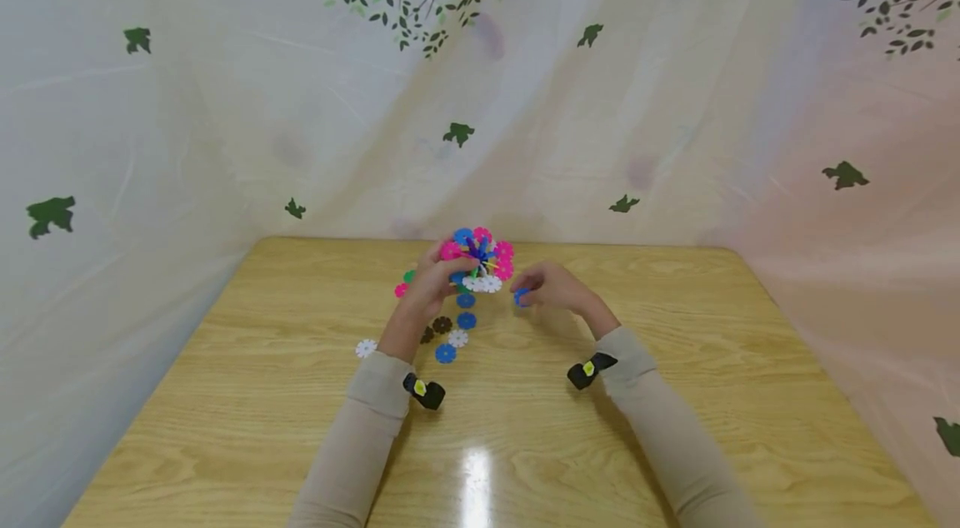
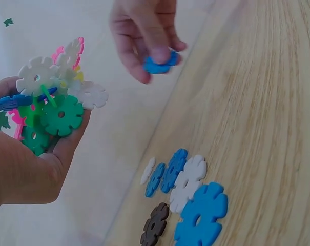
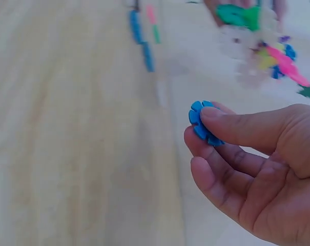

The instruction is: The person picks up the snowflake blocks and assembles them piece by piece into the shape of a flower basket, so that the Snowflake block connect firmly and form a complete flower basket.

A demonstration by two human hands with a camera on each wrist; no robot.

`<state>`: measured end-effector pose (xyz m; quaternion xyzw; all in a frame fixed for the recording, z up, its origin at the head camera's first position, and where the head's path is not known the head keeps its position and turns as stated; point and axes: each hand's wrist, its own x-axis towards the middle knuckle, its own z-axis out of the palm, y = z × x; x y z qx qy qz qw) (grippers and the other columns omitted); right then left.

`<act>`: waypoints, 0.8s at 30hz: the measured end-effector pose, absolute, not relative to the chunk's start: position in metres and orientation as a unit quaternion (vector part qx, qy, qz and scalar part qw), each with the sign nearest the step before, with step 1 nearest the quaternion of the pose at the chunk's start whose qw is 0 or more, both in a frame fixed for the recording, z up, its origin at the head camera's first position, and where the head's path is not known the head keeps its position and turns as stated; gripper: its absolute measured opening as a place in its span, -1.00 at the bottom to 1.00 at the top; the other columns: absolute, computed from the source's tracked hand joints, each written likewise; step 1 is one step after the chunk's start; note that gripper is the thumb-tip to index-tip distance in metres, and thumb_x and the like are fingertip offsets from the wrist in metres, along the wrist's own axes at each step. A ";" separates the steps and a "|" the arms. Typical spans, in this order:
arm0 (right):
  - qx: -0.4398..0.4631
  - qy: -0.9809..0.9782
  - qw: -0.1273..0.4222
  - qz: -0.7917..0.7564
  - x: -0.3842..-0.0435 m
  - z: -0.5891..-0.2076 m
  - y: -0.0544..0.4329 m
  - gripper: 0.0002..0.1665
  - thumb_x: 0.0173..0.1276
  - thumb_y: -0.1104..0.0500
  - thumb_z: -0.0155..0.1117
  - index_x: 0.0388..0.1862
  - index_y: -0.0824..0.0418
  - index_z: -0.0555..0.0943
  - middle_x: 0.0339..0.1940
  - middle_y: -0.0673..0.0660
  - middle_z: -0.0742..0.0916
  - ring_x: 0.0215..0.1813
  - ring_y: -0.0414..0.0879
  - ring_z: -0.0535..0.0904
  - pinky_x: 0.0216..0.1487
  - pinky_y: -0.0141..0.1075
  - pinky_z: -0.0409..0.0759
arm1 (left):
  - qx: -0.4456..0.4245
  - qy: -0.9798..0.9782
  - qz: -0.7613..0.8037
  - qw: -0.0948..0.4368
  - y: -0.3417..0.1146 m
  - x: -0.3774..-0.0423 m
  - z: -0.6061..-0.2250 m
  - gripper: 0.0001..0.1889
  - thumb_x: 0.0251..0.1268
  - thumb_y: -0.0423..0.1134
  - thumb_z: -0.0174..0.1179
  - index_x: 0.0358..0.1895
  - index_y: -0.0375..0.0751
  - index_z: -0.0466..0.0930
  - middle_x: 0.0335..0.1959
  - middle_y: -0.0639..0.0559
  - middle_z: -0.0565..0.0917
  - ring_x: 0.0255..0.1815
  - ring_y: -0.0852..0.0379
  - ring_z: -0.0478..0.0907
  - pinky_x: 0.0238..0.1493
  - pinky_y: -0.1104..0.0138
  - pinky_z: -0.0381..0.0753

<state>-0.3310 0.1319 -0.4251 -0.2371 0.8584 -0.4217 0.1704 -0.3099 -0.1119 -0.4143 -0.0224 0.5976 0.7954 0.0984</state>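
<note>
My left hand holds up a cluster of interlocking flower-shaped discs, joined in pink, blue, white, green and yellow. In the left wrist view its fingers lie behind and below the cluster. To the right of it, my right hand pinches one blue notched disc between thumb and fingertips. That disc is apart from the cluster, with a gap between the two hands.
Loose discs lie on the wooden table below the left hand: blue discs, a white disc, a brown disc, and a pink disc near a green one. A printed cloth hangs behind the table.
</note>
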 end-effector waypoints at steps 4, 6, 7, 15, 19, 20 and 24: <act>-0.200 0.845 0.120 -0.481 -0.335 -0.410 0.137 -0.68 0.43 0.34 0.30 0.12 0.43 0.66 -0.04 0.38 0.77 -0.21 -0.14 0.69 -0.11 -0.14 0.72 | -0.015 0.611 0.784 0.108 -0.110 -0.311 -0.417 -0.24 0.24 -0.44 0.30 0.52 0.04 0.32 0.11 0.00 0.65 -0.08 0.14 0.58 0.04 0.13 0.50; -0.186 0.835 0.086 -0.511 -0.335 -0.402 0.138 -0.68 0.44 0.33 0.30 0.12 0.44 0.66 -0.08 0.39 0.77 -0.23 -0.17 0.70 -0.14 -0.25 0.71 | -0.007 0.619 0.777 0.113 -0.108 -0.310 -0.418 -0.24 0.25 -0.43 0.30 0.53 0.06 0.32 0.27 -0.08 0.58 -0.03 0.12 0.56 0.01 0.16 0.51; -0.180 0.828 0.069 -0.527 -0.335 -0.397 0.138 -0.68 0.44 0.32 0.30 0.12 0.45 0.66 -0.08 0.39 0.77 -0.24 -0.19 0.70 -0.16 -0.30 0.71 | -0.005 0.624 0.773 0.116 -0.108 -0.310 -0.418 -0.23 0.26 -0.41 0.30 0.54 0.07 0.31 0.32 -0.11 0.55 -0.01 0.11 0.55 -0.01 0.18 0.50; -0.167 0.778 -0.010 -0.606 -0.331 -0.377 0.126 -0.67 0.48 0.30 0.26 0.13 0.46 0.65 -0.02 0.41 0.75 -0.22 -0.28 0.69 -0.09 -0.26 0.74 | 0.009 0.641 0.756 0.130 -0.106 -0.310 -0.421 -0.24 0.25 -0.37 0.31 0.53 0.04 0.32 0.38 -0.14 0.52 0.12 0.05 0.54 0.09 0.12 0.55; -0.181 0.765 -0.028 -0.617 -0.329 -0.377 0.119 -0.70 0.47 0.30 0.29 0.07 0.47 0.66 -0.05 0.44 0.74 -0.23 -0.26 0.69 -0.15 -0.37 0.73 | 0.013 0.646 0.751 0.133 -0.104 -0.311 -0.422 -0.30 0.23 -0.35 0.32 0.47 0.03 0.39 0.33 -0.12 0.56 0.12 0.04 0.55 0.08 0.11 0.57; -0.182 0.764 -0.030 -0.618 -0.329 -0.378 0.117 -0.70 0.46 0.30 0.29 0.06 0.48 0.66 -0.06 0.43 0.74 -0.23 -0.26 0.69 -0.16 -0.40 0.72 | 0.014 0.649 0.749 0.132 -0.104 -0.311 -0.422 -0.32 0.23 -0.34 0.32 0.46 0.02 0.40 0.32 -0.11 0.57 0.13 0.04 0.55 0.08 0.10 0.58; -0.183 0.761 -0.037 -0.621 -0.329 -0.382 0.112 -0.71 0.46 0.30 0.30 0.03 0.51 0.65 -0.08 0.43 0.73 -0.25 -0.24 0.68 -0.17 -0.43 0.71 | 0.013 0.656 0.743 0.129 -0.103 -0.311 -0.422 -0.42 0.24 -0.33 0.32 0.36 0.00 0.49 0.22 -0.05 0.61 0.13 0.04 0.54 0.07 0.09 0.58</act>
